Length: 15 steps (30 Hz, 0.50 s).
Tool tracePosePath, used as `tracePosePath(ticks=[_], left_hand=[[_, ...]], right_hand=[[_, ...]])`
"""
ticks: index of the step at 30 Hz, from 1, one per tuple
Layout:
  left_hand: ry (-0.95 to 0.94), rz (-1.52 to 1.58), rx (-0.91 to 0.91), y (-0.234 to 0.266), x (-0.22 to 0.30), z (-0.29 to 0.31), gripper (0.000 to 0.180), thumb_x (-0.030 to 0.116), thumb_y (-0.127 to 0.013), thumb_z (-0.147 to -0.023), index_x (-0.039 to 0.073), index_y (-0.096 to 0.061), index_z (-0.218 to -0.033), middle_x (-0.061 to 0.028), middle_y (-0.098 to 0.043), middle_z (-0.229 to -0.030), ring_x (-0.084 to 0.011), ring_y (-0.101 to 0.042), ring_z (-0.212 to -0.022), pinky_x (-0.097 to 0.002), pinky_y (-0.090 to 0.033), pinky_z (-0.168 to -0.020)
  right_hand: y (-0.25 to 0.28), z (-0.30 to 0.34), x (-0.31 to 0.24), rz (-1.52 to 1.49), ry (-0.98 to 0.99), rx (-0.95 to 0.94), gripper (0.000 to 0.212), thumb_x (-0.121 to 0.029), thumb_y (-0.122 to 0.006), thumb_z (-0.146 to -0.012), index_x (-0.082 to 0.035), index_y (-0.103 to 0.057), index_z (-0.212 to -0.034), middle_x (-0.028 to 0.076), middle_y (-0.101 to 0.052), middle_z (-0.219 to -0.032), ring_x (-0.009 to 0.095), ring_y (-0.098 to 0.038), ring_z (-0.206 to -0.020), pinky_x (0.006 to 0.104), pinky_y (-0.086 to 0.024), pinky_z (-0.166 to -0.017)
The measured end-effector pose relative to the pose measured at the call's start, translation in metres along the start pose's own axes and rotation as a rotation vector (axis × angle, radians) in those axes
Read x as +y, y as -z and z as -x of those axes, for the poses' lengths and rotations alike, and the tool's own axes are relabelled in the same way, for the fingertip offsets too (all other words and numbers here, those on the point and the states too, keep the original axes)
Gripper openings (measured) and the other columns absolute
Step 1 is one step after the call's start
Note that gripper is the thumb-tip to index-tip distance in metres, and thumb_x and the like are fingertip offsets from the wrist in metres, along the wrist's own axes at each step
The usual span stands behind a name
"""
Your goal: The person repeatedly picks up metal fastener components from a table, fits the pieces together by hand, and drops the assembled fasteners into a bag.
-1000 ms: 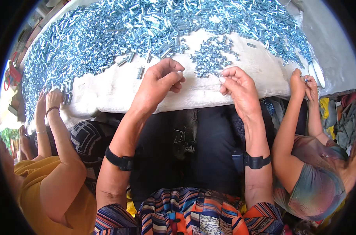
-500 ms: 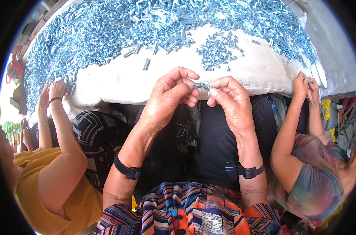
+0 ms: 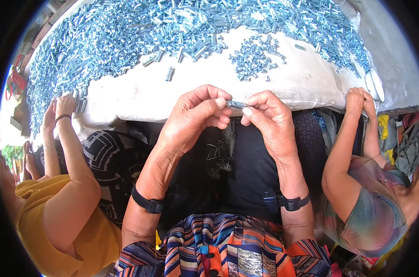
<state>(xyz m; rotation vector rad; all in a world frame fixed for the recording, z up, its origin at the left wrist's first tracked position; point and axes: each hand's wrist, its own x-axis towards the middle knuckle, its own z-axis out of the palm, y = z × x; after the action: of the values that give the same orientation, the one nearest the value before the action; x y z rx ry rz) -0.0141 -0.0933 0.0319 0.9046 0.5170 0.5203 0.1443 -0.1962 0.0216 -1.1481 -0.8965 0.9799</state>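
Between my two hands, just off the near edge of the cloth-covered table (image 3: 140,99), is a slim silvery metal sleeve (image 3: 236,105), lying roughly level. My left hand (image 3: 193,113) pinches its left end between thumb and fingers. The thumb and forefinger of my right hand (image 3: 272,122) close on its right end. Fingertips hide both ends of the sleeve. Beyond my hands, a small heap of short metal pieces (image 3: 253,60) rests on the cloth, and a single longer metal sleeve (image 3: 170,74) lies apart to its left.
A large spread of shiny metal pieces (image 3: 112,41) covers the far part of the table. A co-worker in a yellow top (image 3: 66,221) sits at my left, hands at the pile. Another in a multicoloured top (image 3: 371,212) sits at my right, hands raised by the table edge.
My hands have drawn slightly left, still holding the metal sleeve, of which more now shows between the fingers. The right co-worker's hands have come closer together.
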Motion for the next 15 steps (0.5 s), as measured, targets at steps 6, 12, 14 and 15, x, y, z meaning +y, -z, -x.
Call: tracePosePath(ticks=[6,12,14,15], left_hand=[[-0.066,-0.044,-0.013,0.005,-0.004,0.001,0.012,0.011,-0.059,-0.09,0.001,-0.059,-0.096,-0.0052,-0.062,-0.077,-0.0105,-0.059,-0.066,-0.0228,-0.05,-0.062],[-0.196,-0.322,-0.043,0.002,-0.006,0.006,0.011,0.012,-0.063,-0.088,0.002,-0.058,-0.088,-0.0015,-0.058,-0.074,-0.0061,-0.051,-0.063,-0.0202,-0.043,-0.059],[-0.139,-0.304,-0.121,0.008,-0.007,0.007,0.015,0.015,-0.065,-0.087,0.003,-0.058,-0.087,-0.0009,-0.058,-0.074,-0.0056,-0.049,-0.062,-0.0196,-0.041,-0.057],[-0.146,-0.303,-0.134,0.008,-0.009,0.009,0.015,0.015,-0.065,-0.087,0.003,-0.058,-0.087,-0.0009,-0.058,-0.074,-0.0056,-0.049,-0.062,-0.0196,-0.041,-0.057]], right_hand=[[-0.001,-0.001,0.005,-0.139,-0.041,-0.055,0.008,0.003,-0.057,-0.087,-0.002,-0.055,-0.094,0.003,-0.06,-0.08,0.008,-0.058,-0.069,0.0221,-0.049,-0.065],[0.002,0.002,0.009,-0.225,-0.118,-0.109,0.006,0.0,-0.058,-0.086,-0.002,-0.056,-0.091,0.004,-0.06,-0.079,0.009,-0.058,-0.068,0.0217,-0.047,-0.064],[0.006,0.006,0.011,-0.353,-0.231,-0.17,0.006,-0.005,-0.06,-0.087,-0.002,-0.057,-0.091,0.005,-0.06,-0.078,0.011,-0.059,-0.066,0.0216,-0.047,-0.062],[0.007,0.008,0.011,-0.41,-0.299,-0.212,0.007,-0.006,-0.06,-0.087,-0.002,-0.057,-0.091,0.005,-0.06,-0.079,0.011,-0.059,-0.065,0.0219,-0.048,-0.061]])
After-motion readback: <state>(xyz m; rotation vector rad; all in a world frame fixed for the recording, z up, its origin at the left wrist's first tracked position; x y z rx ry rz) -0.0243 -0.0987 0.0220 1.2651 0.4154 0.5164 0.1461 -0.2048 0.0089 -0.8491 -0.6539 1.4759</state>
